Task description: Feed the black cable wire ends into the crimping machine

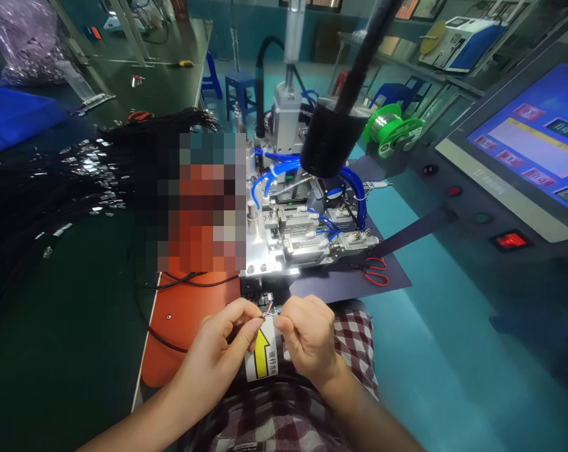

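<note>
My left hand (230, 333) pinches the thin coloured wires (268, 308) between thumb and forefinger. A small white connector (270, 297) shows at the upper end of these wires. Close beside it on the right, my right hand (309, 336) is closed with its fingers curled and its thumb against the forefinger. What lies inside that grip, if anything, is hidden; fine wire tips show by the thumb. Below both hands is a white label with a yellow arrow (262, 358). Just beyond them stands a metal machine (307, 248) with blue air hoses.
Red-handled scissors (376, 271) lie right of the machine. A green spool (391, 129) stands behind them. A touch-screen panel (509, 232) juts in from the right. Bundles of black cables (109, 157) and a blue tray (17, 116) are at left. A black cylinder (331, 138) hangs overhead.
</note>
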The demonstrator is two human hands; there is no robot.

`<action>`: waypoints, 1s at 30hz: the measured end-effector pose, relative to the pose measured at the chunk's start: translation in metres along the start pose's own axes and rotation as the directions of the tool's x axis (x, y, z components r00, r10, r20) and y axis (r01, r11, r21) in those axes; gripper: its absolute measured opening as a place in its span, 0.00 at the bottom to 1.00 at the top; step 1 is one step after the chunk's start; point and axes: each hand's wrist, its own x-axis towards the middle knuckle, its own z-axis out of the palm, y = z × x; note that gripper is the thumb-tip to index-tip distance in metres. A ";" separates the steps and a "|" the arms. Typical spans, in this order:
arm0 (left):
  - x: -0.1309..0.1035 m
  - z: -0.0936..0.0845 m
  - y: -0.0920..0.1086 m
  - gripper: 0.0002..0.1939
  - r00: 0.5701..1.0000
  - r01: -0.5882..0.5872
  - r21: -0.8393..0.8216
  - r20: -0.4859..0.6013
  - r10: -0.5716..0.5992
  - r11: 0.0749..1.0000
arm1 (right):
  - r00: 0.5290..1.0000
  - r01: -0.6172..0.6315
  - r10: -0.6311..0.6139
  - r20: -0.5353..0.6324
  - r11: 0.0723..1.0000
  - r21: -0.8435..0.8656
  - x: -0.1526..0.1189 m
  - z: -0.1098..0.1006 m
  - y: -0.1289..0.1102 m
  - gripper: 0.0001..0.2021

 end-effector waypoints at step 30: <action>0.001 -0.001 0.001 0.11 0.994 0.033 -0.074 0.108 -0.024 0.997 | 1.000 0.022 -0.021 -0.006 0.997 0.079 0.002 0.005 0.002 0.22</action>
